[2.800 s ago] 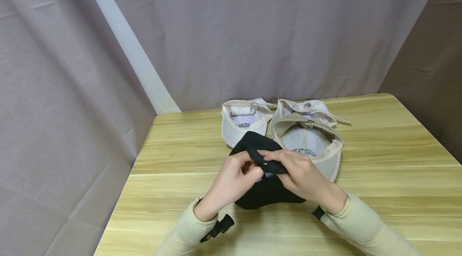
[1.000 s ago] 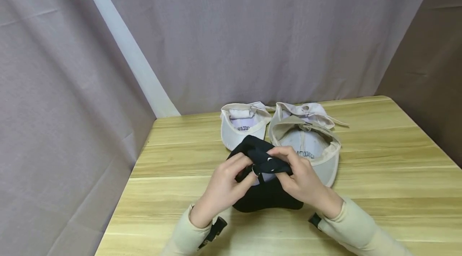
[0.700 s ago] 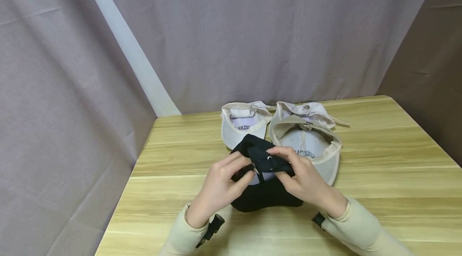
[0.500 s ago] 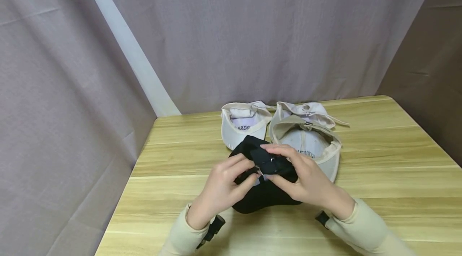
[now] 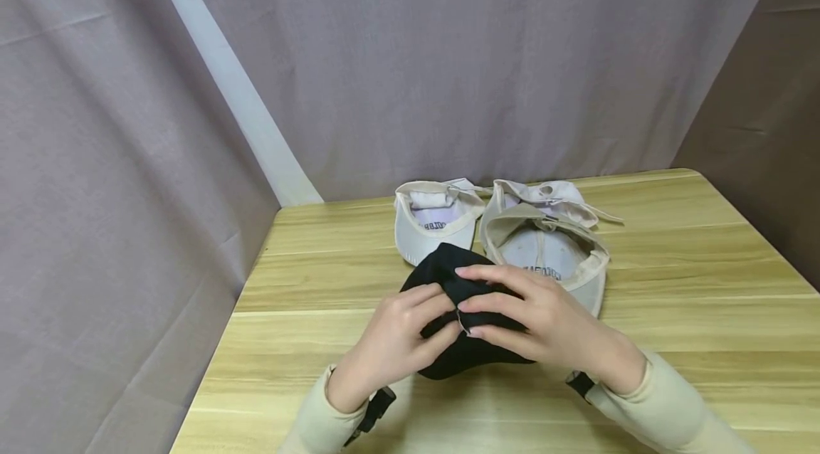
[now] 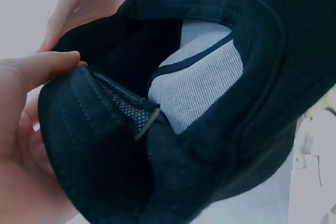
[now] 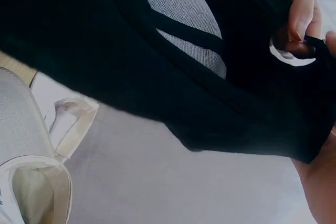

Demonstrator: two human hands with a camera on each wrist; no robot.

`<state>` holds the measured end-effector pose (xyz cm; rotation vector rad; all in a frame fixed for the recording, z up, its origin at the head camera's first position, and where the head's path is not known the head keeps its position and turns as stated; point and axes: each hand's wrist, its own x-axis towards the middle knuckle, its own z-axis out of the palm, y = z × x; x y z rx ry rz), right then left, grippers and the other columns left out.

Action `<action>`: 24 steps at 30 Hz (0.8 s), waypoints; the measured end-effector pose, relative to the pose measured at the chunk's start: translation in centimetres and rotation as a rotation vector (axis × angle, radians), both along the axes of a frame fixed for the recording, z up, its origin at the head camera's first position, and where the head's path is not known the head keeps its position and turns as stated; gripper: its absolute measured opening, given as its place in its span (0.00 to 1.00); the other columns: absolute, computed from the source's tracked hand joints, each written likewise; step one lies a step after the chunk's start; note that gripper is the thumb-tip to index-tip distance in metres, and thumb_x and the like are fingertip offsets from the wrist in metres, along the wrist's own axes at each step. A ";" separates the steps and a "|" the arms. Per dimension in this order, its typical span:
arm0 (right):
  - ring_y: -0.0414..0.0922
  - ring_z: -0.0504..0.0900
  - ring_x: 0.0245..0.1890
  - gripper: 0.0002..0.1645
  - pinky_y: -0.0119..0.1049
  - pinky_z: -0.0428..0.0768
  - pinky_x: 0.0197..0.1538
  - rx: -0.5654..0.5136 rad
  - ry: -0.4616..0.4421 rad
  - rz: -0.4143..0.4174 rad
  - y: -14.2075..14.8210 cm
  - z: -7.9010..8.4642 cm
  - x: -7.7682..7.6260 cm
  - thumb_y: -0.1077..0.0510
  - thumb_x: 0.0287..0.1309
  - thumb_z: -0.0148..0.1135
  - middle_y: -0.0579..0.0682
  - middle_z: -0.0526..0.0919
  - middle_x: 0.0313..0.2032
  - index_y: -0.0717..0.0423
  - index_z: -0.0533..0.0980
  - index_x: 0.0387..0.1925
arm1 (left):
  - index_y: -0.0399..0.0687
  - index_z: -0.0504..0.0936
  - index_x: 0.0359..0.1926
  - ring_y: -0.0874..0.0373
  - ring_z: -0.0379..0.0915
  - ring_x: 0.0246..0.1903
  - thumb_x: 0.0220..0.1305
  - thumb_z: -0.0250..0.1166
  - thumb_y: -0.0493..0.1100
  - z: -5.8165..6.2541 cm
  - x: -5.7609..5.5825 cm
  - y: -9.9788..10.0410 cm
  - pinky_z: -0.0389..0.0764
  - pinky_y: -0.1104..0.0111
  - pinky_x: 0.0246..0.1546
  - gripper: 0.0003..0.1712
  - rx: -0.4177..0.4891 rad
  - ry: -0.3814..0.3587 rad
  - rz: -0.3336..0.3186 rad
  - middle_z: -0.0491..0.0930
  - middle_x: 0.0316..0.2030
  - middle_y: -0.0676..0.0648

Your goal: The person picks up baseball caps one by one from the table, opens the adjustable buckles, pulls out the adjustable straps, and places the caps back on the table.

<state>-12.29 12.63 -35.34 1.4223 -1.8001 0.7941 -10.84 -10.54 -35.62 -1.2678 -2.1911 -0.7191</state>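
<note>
A black baseball cap is held between both hands over the table, its brim toward the person. My left hand pinches the edge of its back opening. On the other side, my right hand grips the back band, fingers spread over the cloth. A thin metallic edge, seemingly the strap's buckle, shows between the fingertips. In the left wrist view, white mesh lining shows inside the cap, and a small metal piece sits on the band. Part of the strap is hidden by the fingers.
Behind the black cap, several pale caps lie upturned on the wooden table: a small white cap at left, a beige cap at right, and another white cap behind it. Grey curtains hang beyond the table.
My right hand has shifted from pinching the strap end to spreading its fingers over the cap's back, closer to my left hand. The strap's snap, visible before, is now covered.
</note>
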 end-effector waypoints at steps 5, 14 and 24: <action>0.53 0.83 0.51 0.16 0.38 0.75 0.59 0.015 0.036 -0.025 -0.1 0.1 0.2 0.45 0.72 0.57 0.59 0.79 0.58 0.49 0.83 0.48 | 0.51 0.81 0.36 0.68 0.67 0.29 0.66 0.62 0.39 0.0 0.2 0.0 0.69 0.80 0.30 0.02 -0.038 0.003 -0.004 0.72 0.30 0.58; 0.50 0.81 0.53 0.16 0.41 0.75 0.59 0.079 0.064 -0.042 -0.1 -0.1 0.3 0.45 0.73 0.55 0.58 0.78 0.60 0.50 0.82 0.45 | 0.51 0.77 0.32 0.66 0.66 0.28 0.65 0.63 0.39 0.0 0.3 -0.1 0.71 0.77 0.31 0.04 -0.116 0.023 -0.003 0.70 0.28 0.58; 0.49 0.81 0.54 0.16 0.40 0.74 0.59 0.089 0.059 -0.046 0.0 -0.5 0.2 0.46 0.75 0.53 0.56 0.77 0.61 0.51 0.81 0.44 | 0.52 0.77 0.32 0.68 0.64 0.28 0.73 0.58 0.42 -0.2 0.2 -0.3 0.68 0.79 0.32 0.09 -0.142 0.001 -0.055 0.68 0.28 0.58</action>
